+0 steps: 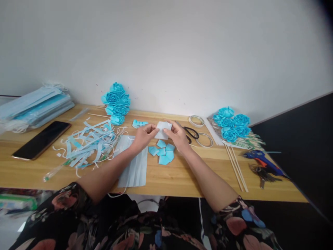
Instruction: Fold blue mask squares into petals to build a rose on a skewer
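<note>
My left hand (144,136) and my right hand (177,134) both pinch a small white square of mask fabric (163,129), held just above the wooden table (182,173). Below the hands lies a small heap of blue fabric squares (162,151). A flat, pleated face mask (134,166) lies under my left forearm. Black scissors (191,133) rest just right of my right hand.
Cut strips and ear loops (88,146) are piled at the left, beside a phone (43,139) and a stack of masks (33,107). Blue fabric roses (116,102) lean on the wall; more roses (231,125), tape rolls (197,121), wooden sticks (236,168) and a glue gun (261,162) sit right.
</note>
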The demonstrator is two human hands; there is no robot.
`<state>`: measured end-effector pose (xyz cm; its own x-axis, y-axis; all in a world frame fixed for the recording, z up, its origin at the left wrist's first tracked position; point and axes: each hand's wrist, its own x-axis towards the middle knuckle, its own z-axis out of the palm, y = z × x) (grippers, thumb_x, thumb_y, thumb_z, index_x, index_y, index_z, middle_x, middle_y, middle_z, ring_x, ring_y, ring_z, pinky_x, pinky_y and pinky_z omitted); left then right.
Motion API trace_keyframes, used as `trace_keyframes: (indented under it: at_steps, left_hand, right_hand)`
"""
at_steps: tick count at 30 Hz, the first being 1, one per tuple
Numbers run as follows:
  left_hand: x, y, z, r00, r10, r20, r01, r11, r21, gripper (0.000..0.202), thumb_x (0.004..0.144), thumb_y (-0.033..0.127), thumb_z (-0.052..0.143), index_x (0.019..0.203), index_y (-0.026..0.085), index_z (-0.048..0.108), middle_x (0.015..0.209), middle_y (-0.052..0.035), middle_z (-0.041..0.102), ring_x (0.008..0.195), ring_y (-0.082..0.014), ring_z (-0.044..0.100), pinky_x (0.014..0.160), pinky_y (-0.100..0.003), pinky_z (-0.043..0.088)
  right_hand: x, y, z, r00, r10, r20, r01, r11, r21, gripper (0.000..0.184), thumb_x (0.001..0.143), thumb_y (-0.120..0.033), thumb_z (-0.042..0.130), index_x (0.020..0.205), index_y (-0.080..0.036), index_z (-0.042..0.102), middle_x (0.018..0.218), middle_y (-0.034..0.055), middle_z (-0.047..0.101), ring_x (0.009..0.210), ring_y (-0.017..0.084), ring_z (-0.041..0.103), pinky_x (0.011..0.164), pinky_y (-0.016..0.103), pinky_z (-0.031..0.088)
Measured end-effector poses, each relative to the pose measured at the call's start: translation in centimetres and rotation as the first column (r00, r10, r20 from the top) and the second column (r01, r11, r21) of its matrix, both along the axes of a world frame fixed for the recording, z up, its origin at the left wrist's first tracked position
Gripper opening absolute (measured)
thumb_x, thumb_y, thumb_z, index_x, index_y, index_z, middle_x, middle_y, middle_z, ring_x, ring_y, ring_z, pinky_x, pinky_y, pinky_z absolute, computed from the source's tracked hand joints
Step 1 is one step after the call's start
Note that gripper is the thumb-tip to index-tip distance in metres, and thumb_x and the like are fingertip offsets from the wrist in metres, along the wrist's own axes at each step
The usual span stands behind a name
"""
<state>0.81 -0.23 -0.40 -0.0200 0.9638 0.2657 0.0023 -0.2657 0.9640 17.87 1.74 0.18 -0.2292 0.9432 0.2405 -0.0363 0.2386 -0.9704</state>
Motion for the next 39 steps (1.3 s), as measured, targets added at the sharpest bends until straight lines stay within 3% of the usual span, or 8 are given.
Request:
trace_keyframes:
  at_steps: [6,10,13,17,20,27,33,39]
  left_hand:
    - [0.2,-0.1,-0.4,0.996,-0.073,-0.043,0.073,0.997,-0.009,0.031,0.077,0.047,0.07,0.078,0.017,0.061,0.065,0.0033,0.053,0.061,-0.0103,0.048,0.058,-0.023,0.036]
    - [0.4,0.1,-0.9,0.999,-0.036,0.033,0.037,0.999,-0.027,0.033,0.074,0.048,0.072,0.077,0.017,0.061,0.067,0.0026,0.054,0.062,-0.011,0.049,0.06,-0.024,0.039]
    - [0.2,0.2,-0.8,1.0,0.021,0.003,-0.021,1.0,0.009,0.03,0.076,0.045,0.07,0.074,0.017,0.06,0.065,0.0026,0.054,0.061,-0.011,0.048,0.059,-0.024,0.038]
    - [0.0,-0.1,0.1,0.983,0.123,-0.135,-0.107,0.986,0.124,0.02,0.081,0.036,0.065,0.073,0.018,0.061,0.065,0.0024,0.055,0.062,-0.0113,0.048,0.06,-0.024,0.036]
    - [-0.1,-0.4,0.8,0.96,0.189,-0.208,-0.159,0.976,0.152,0.014,0.08,0.031,0.062,0.074,0.018,0.062,0.065,0.0017,0.057,0.064,-0.0125,0.05,0.062,-0.025,0.037]
    - [0.1,-0.5,1.0,0.959,0.163,-0.232,-0.125,0.977,0.17,0.009,0.078,0.024,0.061,0.071,0.019,0.06,0.065,0.0022,0.056,0.064,-0.0127,0.049,0.063,-0.025,0.037]
    - [0.0,-0.3,0.8,0.949,0.191,-0.251,-0.138,0.967,0.214,0.006,0.077,0.021,0.057,0.072,0.019,0.06,0.068,0.0015,0.058,0.066,-0.0133,0.05,0.065,-0.025,0.038]
    - [-0.1,-0.3,1.0,0.933,0.203,-0.297,-0.14,0.965,0.22,0.014,0.08,0.024,0.056,0.069,0.019,0.062,0.066,0.001,0.057,0.066,-0.0139,0.049,0.066,-0.026,0.036]
  right_hand:
    - [0.2,0.0,-0.6,0.984,-0.058,0.168,0.036,0.991,0.127,0.044,0.079,-0.034,0.068,0.121,-0.026,0.066,0.103,0.0019,0.064,0.077,0.014,0.06,0.067,0.027,0.05]
    - [0.2,-0.3,0.0,0.982,-0.025,0.189,-0.006,0.987,0.159,0.042,0.081,-0.034,0.067,0.122,-0.025,0.064,0.094,0.0008,0.067,0.085,0.016,0.063,0.076,0.029,0.052]
    - [0.7,-0.4,1.0,0.978,-0.056,0.2,0.007,0.972,0.236,0.032,0.086,-0.035,0.061,0.116,-0.024,0.065,0.099,0.0025,0.07,0.091,0.018,0.065,0.083,0.033,0.052]
    - [1.4,-0.6,2.2,0.925,-0.223,0.306,0.044,0.867,0.497,0.015,0.089,-0.031,0.059,0.097,-0.022,0.068,0.1,0.0053,0.072,0.097,0.021,0.065,0.09,0.038,0.049]
    - [1.5,-0.7,2.5,0.892,-0.279,0.357,0.0,0.787,0.616,0.012,0.09,-0.029,0.059,0.095,-0.022,0.068,0.097,0.0054,0.073,0.096,0.022,0.065,0.089,0.039,0.049]
    - [1.0,-0.3,1.4,0.87,-0.26,0.419,-0.091,0.75,0.655,0.035,0.085,-0.024,0.064,0.12,-0.024,0.061,0.108,0.0063,0.072,0.103,0.024,0.064,0.093,0.043,0.049]
    - [0.9,-0.9,1.6,0.878,-0.267,0.398,-0.121,0.68,0.723,0.015,0.088,-0.022,0.056,0.101,-0.024,0.064,0.098,0.0066,0.07,0.095,0.024,0.063,0.087,0.043,0.049]
    - [1.0,-1.2,2.0,0.886,-0.221,0.409,-0.15,0.697,0.702,0.013,0.091,-0.028,0.052,0.086,-0.024,0.064,0.095,0.0056,0.071,0.093,0.023,0.064,0.088,0.044,0.048]
